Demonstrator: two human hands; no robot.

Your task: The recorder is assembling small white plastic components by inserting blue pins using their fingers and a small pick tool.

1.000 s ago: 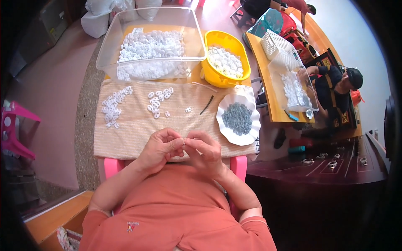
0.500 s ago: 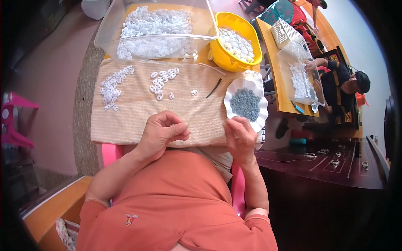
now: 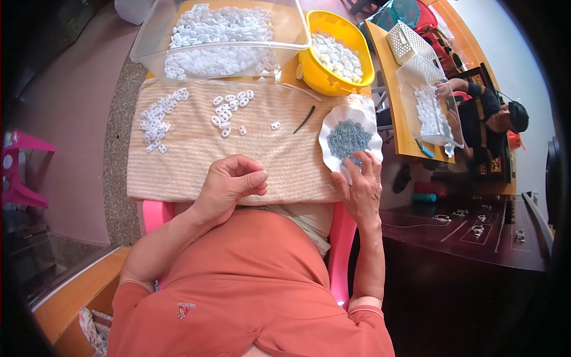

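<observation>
Head view: left hand (image 3: 229,181) contents hidden.

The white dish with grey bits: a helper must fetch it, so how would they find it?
Start at the striped beige cloth across the person's lap and go to its right edge. There, under the right hand, sits a wavy-rimmed white dish. It alone holds small grey parts; the yellow bowl holds white ones.

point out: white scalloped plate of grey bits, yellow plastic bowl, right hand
white scalloped plate holding small grey parts (image 3: 333,138): head view, bare left rim.
round yellow plastic bowl of white pieces (image 3: 312,74): head view, outer wall.
right hand (image 3: 363,189): head view, back of hand.
</observation>
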